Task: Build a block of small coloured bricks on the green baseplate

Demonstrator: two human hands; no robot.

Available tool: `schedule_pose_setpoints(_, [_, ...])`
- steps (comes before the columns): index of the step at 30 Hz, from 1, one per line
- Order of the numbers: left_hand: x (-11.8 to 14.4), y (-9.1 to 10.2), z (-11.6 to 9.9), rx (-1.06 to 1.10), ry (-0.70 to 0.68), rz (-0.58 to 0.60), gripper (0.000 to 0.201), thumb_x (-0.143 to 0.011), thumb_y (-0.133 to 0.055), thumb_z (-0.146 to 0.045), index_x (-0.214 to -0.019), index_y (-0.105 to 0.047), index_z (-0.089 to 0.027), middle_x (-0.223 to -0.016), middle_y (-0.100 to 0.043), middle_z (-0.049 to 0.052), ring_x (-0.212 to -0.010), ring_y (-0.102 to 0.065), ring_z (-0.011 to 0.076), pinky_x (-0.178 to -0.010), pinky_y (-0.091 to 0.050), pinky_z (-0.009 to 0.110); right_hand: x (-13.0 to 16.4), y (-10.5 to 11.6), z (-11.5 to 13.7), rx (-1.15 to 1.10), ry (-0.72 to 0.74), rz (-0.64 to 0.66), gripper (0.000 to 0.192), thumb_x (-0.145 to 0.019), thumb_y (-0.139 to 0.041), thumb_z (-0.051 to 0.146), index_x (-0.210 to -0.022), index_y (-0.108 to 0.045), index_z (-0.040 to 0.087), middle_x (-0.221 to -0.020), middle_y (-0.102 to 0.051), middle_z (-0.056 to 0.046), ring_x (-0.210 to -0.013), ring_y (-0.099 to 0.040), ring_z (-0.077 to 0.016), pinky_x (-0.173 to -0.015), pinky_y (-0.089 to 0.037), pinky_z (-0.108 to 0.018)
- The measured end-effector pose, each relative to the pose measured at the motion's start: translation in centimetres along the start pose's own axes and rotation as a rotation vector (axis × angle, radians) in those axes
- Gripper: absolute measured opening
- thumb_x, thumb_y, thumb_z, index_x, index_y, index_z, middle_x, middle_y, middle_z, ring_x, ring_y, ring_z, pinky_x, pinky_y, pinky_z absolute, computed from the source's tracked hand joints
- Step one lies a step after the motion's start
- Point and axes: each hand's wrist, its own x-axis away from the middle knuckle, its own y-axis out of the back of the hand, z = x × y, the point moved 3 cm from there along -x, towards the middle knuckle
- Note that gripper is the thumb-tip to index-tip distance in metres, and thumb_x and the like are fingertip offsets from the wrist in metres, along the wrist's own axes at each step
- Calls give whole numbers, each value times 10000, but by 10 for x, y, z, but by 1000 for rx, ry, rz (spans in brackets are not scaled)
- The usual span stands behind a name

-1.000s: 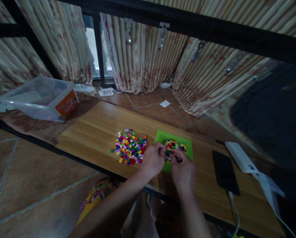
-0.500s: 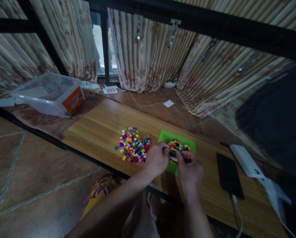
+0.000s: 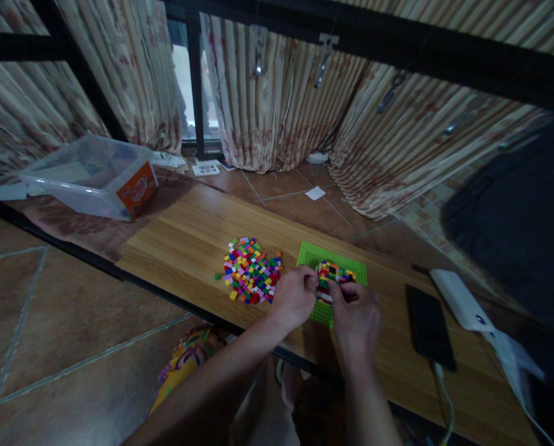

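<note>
A low structure of many-coloured building bricks [image 3: 335, 271] stands on a green studded baseplate [image 3: 311, 250]. My left hand [image 3: 295, 297] is closed, its fingertips at the structure's left side. From the front right, my right hand [image 3: 356, 314] has thumb and fingers closed at the structure's near side. My fingers cover part of the bricks, and any single loose brick between them cannot be made out. Left of the baseplate, close to my left hand, lies a pile of small loose bricks [image 3: 251, 272] in mixed colours.
A black phone [image 3: 429, 327] with a white cable lies right of my hands, beside a white power bank-like device [image 3: 460, 300]. A clear plastic box [image 3: 88, 179] with an orange label stands at the table's far left. The wooden tabletop [image 3: 179, 229] has a dark front edge.
My right fingers have shifted very slightly against the front of the brick structure. My left hand, the pile and the baseplate stay practically where they were.
</note>
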Motion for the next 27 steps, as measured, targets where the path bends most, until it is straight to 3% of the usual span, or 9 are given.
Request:
schedule_pose_setpoints(7, [0,0,0,7,-15,-10,217,-838,-462,-166,-796,-674,-189,-677,-649,18,-670,-594,156,-657,-446,246,0,-1,-1,-33,35,-33,395,-794,-577,574,-741,-644,188,-775,-634,-102,-835,-537,-273,-784,-389,-392])
schedule_pose_setpoints(14, [-1,1,1,14,-39,-16,233,-842,-446,-164,-824,-678,-184,-734,-672,24,-704,-608,154,-659,-453,241,0,-8,-3,1,39,-82,412,-748,-640,573,-843,-653,172,-979,-614,-157,-1060,-474,-326,-952,-319,-492])
schedule_pose_setpoints(23, [-1,1,4,72,-56,-11,245,-841,-489,-212,-899,-727,-187,-737,-690,14,-680,-605,140,-668,-467,234,0,-16,-10,-154,-66,-51,400,-712,-673,550,-864,-636,182,-943,-585,-115,-1052,-482,-296,-952,-358,-454])
schedule_pose_setpoints(27, [-5,-5,13,161,-46,-2,248,-830,-508,-222,-917,-735,-174,-753,-700,17,-657,-600,129,-641,-467,226,-3,-10,-8,-200,-63,-68,380,-731,-660,536,-853,-640,176,-1006,-586,-131,-1097,-486,-295,-979,-362,-456])
